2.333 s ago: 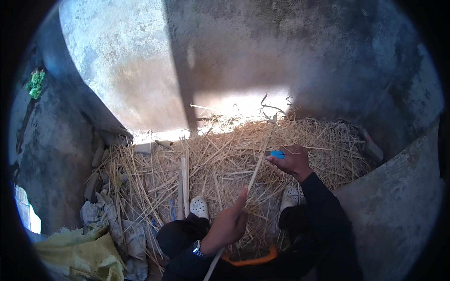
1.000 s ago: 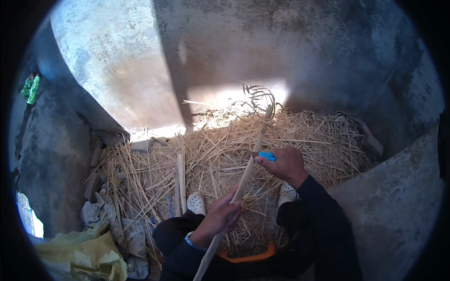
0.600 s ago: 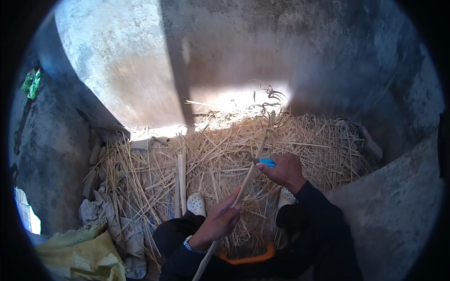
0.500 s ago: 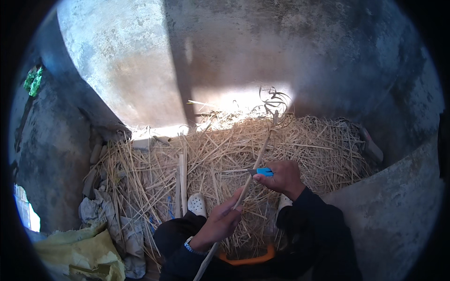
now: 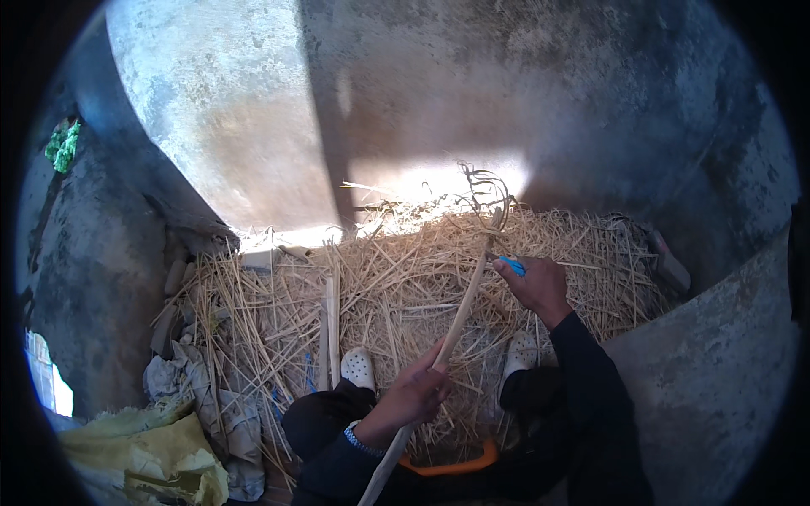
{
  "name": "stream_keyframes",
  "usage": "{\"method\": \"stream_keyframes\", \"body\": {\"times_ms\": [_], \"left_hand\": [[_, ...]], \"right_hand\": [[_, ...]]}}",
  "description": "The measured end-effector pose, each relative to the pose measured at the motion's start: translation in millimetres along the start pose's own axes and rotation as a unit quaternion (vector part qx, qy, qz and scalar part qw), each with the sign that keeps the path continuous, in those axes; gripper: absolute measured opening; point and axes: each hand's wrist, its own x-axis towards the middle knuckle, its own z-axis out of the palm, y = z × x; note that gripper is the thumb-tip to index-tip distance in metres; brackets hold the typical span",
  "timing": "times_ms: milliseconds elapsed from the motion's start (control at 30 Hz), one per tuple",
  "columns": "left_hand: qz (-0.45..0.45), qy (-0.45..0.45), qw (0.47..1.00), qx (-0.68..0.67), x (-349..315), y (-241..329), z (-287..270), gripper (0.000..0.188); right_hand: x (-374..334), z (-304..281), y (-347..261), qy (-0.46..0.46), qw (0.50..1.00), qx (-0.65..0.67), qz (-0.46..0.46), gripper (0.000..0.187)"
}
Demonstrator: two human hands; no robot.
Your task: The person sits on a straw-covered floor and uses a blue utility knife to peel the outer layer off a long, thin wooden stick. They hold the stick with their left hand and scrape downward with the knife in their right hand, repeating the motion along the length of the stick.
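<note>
My left hand [image 5: 412, 395] is closed around a long pale stick [image 5: 464, 314], which slants from the lower edge up and away to the right. Farther along it, my right hand [image 5: 542, 285] grips a blue-handled cutter knife [image 5: 512, 266]. The knife's blade end is against or right beside the stick; which of the two I cannot tell. Curled strips of shaving [image 5: 488, 187] bunch at the stick's far end, some still seeming attached. The lower end of the stick passes under my left wrist and runs out of view.
Loose straw-like strips [image 5: 405, 295] cover the floor around my white clogs [image 5: 357, 368]. A concrete wall [image 5: 422, 101] rises behind, and a slab slopes at right. At lower left lie a yellowish sack [image 5: 152, 455] and grey cloth [image 5: 240, 438]. An orange handle-like bar [image 5: 460, 462] lies between my legs.
My right hand has moved with the knife away from me and slightly right along the stick, toward the curled shavings. My left hand keeps its hold, shifted a little right.
</note>
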Motion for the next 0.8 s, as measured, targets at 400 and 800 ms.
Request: {"method": "stream_keyframes", "body": {"times_ms": [400, 800], "left_hand": [[0.114, 0.023, 0.981, 0.156, -1.2, -14.7, 2.5, 0.056], [0.140, 0.036, 0.947, 0.285, -8.3, -13.2, 2.6, 0.052]], "right_hand": [[-18.7, -3.0, -24.2, -0.009, 0.995, 0.008, -0.096, 0.066], [-10.0, 5.5, -4.3, 0.027, 0.998, 0.002, -0.063, 0.069]]}}
